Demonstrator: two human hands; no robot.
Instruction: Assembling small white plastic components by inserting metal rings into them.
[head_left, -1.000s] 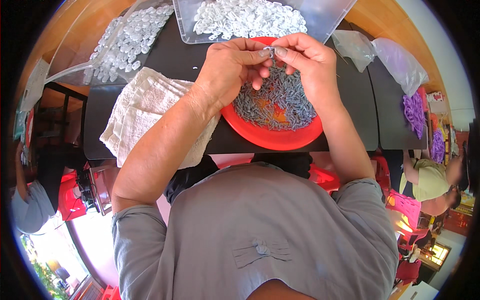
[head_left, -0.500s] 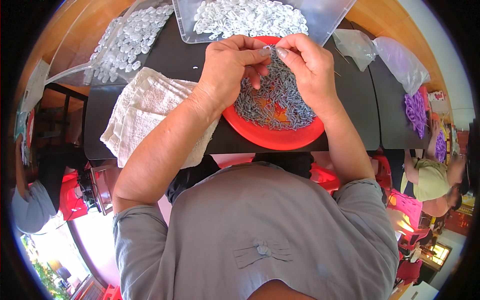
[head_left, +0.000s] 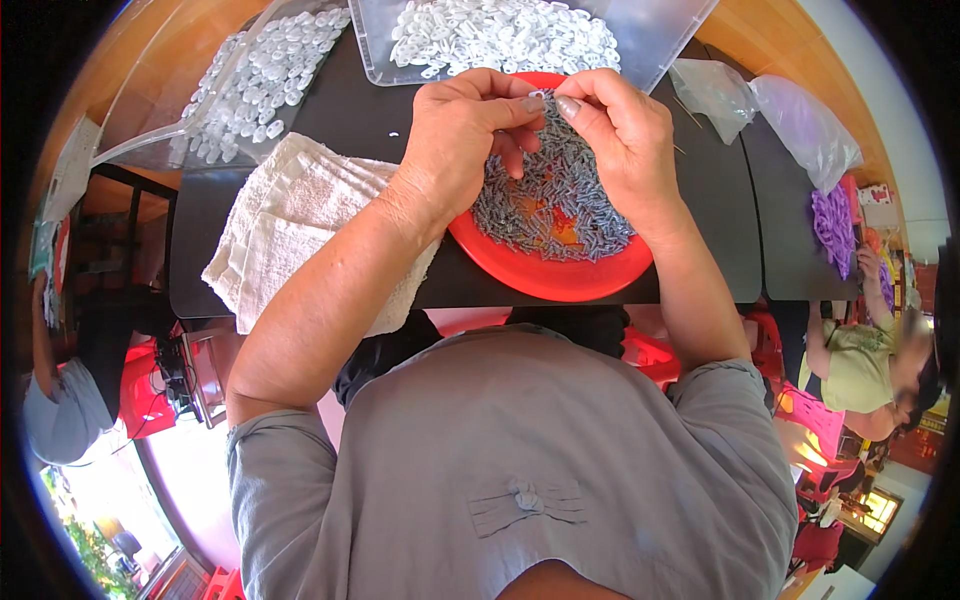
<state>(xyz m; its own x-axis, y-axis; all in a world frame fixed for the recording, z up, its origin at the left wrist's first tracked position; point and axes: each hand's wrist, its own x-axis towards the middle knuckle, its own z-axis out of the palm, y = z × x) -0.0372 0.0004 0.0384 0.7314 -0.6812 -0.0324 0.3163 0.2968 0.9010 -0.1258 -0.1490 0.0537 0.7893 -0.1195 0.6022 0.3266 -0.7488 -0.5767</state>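
Above the far part of a round red tray [head_left: 560,285], my two hands meet fingertip to fingertip. My left hand [head_left: 458,128] is closed in a pinch on a small white plastic piece [head_left: 538,94], mostly covered by the fingers. Close beside it, my right hand [head_left: 630,135] pinches with thumb and forefinger; whatever lies between them is too small to make out. Many small grey screw-like pieces [head_left: 545,195] lie heaped in the tray under both hands.
Beyond the tray stands a clear plastic bin [head_left: 375,65] of white oval pieces [head_left: 500,35]. Another clear container [head_left: 150,142] at the far left holds similar pieces. A folded cream towel [head_left: 290,230] lies under my left forearm. Plastic bags [head_left: 805,120] sit at the right; other people are at both sides.
Both hands keep the same pinch over the tray. The view has shifted very slightly, and a person at the right has moved an arm.
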